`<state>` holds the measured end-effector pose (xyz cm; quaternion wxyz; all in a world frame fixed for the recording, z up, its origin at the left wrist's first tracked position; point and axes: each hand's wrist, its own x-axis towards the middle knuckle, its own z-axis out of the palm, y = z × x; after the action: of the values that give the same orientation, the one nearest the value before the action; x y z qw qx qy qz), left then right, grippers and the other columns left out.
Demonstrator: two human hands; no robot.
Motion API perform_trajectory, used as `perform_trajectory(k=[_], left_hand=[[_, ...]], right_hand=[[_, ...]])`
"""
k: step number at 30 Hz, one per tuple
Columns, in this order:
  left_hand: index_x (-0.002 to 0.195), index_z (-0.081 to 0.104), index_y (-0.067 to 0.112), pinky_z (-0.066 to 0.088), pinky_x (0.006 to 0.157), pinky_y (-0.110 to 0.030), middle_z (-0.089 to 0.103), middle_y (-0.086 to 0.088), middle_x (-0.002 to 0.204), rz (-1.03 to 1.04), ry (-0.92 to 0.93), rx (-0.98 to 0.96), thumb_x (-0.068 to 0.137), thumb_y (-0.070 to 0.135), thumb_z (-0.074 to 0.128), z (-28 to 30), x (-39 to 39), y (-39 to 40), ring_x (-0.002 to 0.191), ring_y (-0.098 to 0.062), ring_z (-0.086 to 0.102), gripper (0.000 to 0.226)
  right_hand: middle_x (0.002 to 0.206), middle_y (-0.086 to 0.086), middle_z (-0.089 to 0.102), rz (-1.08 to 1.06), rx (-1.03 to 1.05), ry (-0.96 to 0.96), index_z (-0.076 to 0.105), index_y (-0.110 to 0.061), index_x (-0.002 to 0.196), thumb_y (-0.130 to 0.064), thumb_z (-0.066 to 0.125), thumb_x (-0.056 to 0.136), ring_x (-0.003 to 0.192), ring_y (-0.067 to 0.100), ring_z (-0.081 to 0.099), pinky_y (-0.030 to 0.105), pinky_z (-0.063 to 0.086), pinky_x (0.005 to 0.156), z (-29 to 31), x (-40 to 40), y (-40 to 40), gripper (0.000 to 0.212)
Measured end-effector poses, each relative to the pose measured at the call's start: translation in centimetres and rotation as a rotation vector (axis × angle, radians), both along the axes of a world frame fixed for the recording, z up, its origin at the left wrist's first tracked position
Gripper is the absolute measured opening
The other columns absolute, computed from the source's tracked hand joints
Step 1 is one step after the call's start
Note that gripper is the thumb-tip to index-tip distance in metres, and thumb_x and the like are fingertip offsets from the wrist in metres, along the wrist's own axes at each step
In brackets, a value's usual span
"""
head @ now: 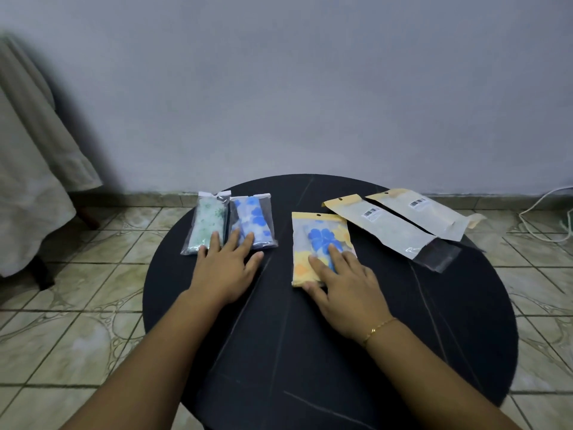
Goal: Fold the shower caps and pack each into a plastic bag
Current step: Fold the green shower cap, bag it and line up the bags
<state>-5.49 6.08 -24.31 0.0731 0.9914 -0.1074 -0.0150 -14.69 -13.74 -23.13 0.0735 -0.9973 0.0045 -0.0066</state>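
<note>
Three packed shower caps lie on a round black table. At the back left a clear bag holds a green-patterned cap, and beside it another clear bag holds a blue-flowered cap. My left hand lies flat with spread fingers, its fingertips on the near ends of both bags. In the middle a yellow-backed bag holds a blue and yellow flowered cap. My right hand rests flat on its near end, fingers apart.
Two long flat bags with barcode labels, the nearer one and the farther one, lie at the table's back right. A draped cloth hangs at far left. A white cable lies on the tiled floor at right.
</note>
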Motion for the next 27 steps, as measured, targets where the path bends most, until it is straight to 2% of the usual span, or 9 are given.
perform_trajectory(k=[7, 11, 14, 16, 17, 19, 22, 24, 27], left_hand=[[0.150, 0.010, 0.039, -0.001, 0.118, -0.045, -0.002, 0.009, 0.159, -0.067, -0.003, -0.050, 0.098, 0.054, 0.019, 0.3, 0.5, 2.0, 0.146, -0.024, -0.010, 0.055], [0.150, 0.011, 0.038, -0.003, 0.117, -0.044, -0.005, 0.011, 0.159, -0.066, -0.024, -0.113, 0.098, 0.054, 0.021, 0.5, 0.8, 2.0, 0.145, -0.020, -0.016, 0.055], [0.150, 0.011, 0.038, -0.007, 0.117, -0.044, -0.005, 0.010, 0.159, -0.069, -0.099, -0.138, 0.098, 0.053, 0.022, 0.8, 0.9, 1.6, 0.144, -0.017, -0.019, 0.055], [0.150, 0.013, 0.038, -0.010, 0.117, -0.044, -0.003, 0.009, 0.159, -0.080, -0.150, -0.152, 0.098, 0.052, 0.022, 0.9, 0.9, 1.0, 0.144, -0.016, -0.020, 0.054], [0.150, 0.013, 0.037, -0.011, 0.116, -0.044, -0.002, 0.009, 0.160, -0.088, -0.171, -0.157, 0.098, 0.052, 0.023, 1.0, 0.8, 0.7, 0.144, -0.016, -0.021, 0.054], [0.149, 0.014, 0.037, -0.015, 0.114, -0.044, 0.000, 0.008, 0.160, -0.106, -0.209, -0.156, 0.099, 0.052, 0.023, 1.2, 0.6, 0.0, 0.144, -0.016, -0.021, 0.054], [0.149, 0.015, 0.037, -0.019, 0.112, -0.044, 0.002, 0.006, 0.160, -0.138, -0.245, -0.151, 0.095, 0.057, 0.016, 1.4, 0.0, -1.1, 0.144, -0.017, -0.020, 0.058], [0.149, 0.016, 0.036, -0.018, 0.112, -0.045, 0.003, 0.006, 0.160, -0.170, -0.250, -0.140, 0.093, 0.058, 0.013, 1.5, -0.5, -2.0, 0.144, -0.017, -0.018, 0.061], [0.149, 0.018, 0.035, -0.016, 0.113, -0.047, 0.005, 0.006, 0.160, -0.237, -0.254, -0.113, 0.086, 0.062, 0.003, 1.7, -2.0, -3.4, 0.145, -0.019, -0.016, 0.071]], right_hand=[[0.159, 0.000, 0.003, 0.043, 0.024, 0.011, 0.016, -0.037, 0.148, -0.055, 0.022, 0.096, 0.145, 0.021, 0.000, 0.044, 0.011, 0.114, -0.2, 7.1, 1.9, 0.055], [0.159, 0.001, 0.000, 0.032, 0.052, 0.021, 0.014, -0.037, 0.148, -0.060, 0.021, 0.095, 0.145, 0.022, -0.002, 0.049, 0.004, 0.115, -0.2, 8.7, 2.7, 0.059], [0.159, 0.000, 0.006, -0.025, 0.098, -0.152, 0.019, -0.035, 0.148, -0.057, 0.021, 0.096, 0.145, 0.020, 0.004, 0.047, 0.005, 0.115, 0.0, 8.4, 2.6, 0.057], [0.157, 0.003, 0.016, -0.134, 0.020, -0.294, 0.026, -0.028, 0.146, -0.046, 0.028, 0.096, 0.143, 0.023, 0.012, 0.047, 0.010, 0.113, 0.1, 7.9, 1.5, 0.053], [0.156, 0.005, 0.017, -0.210, -0.028, -0.305, 0.027, -0.025, 0.145, -0.040, 0.035, 0.094, 0.143, 0.025, 0.011, 0.047, 0.010, 0.112, 0.2, 7.7, 0.5, 0.054], [0.157, 0.012, 0.011, -0.371, -0.093, -0.220, 0.025, -0.021, 0.146, -0.030, 0.042, 0.091, 0.144, 0.031, 0.004, 0.052, 0.005, 0.113, 0.4, 7.2, -1.5, 0.058], [0.156, 0.021, 0.005, -0.542, -0.121, -0.023, 0.020, -0.021, 0.147, -0.032, 0.037, 0.090, 0.143, 0.039, 0.000, 0.060, 0.001, 0.111, 0.8, 6.3, -3.7, 0.061], [0.155, 0.022, 0.011, -0.573, -0.133, 0.067, 0.025, -0.021, 0.145, -0.036, 0.033, 0.092, 0.142, 0.039, 0.010, 0.060, 0.005, 0.110, 1.1, 5.6, -4.3, 0.056], [0.147, 0.016, 0.033, -0.545, -0.219, 0.079, 0.037, -0.021, 0.137, -0.036, 0.032, 0.091, 0.132, 0.032, 0.030, 0.051, 0.018, 0.105, 1.8, 4.1, -3.9, 0.049]])
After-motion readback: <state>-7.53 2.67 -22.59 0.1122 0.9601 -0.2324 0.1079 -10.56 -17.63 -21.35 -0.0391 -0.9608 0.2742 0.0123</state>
